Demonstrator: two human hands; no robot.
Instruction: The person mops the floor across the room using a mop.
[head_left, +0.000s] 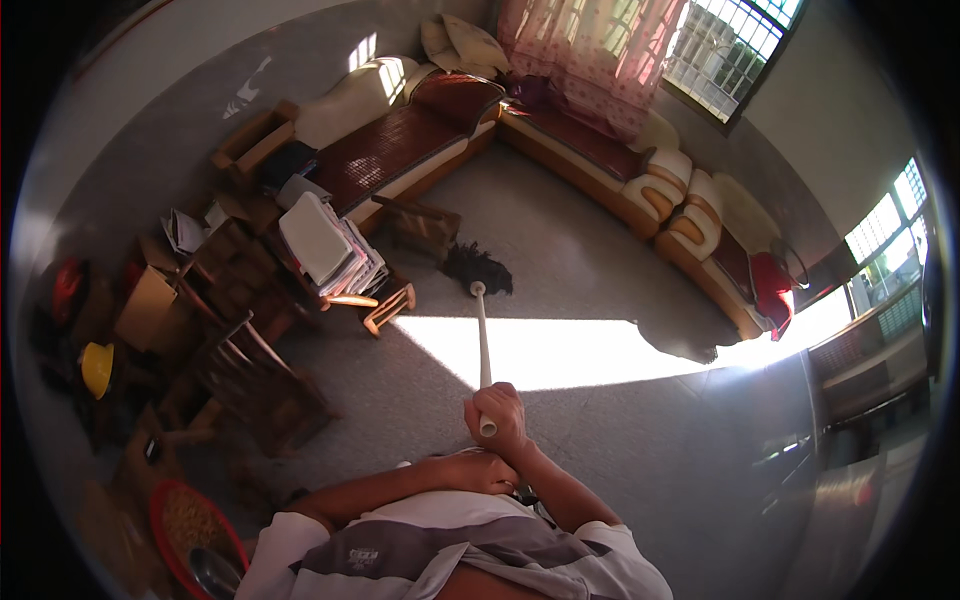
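Note:
My right hand (496, 417) is wrapped around the upper end of a white mop pole (484, 337), whose hollow end shows just below the fist. The pole runs away from me to a dark, stringy mop head (480, 268) resting on the grey floor (570, 225). That mop head lies close to a small wooden stool (420, 225). My left hand (486, 474) is at my waist, beside my right forearm and apart from the pole. Its fingers are mostly hidden, so whether it holds anything is unclear.
On the left, a chair carries stacked papers (364, 259); another wooden chair (262, 382) stands nearer. A red basin (161, 517) sits at lower left. Sofas with red-brown seats (405, 146) line the far walls. Bright sunlight (555, 349) crosses the floor.

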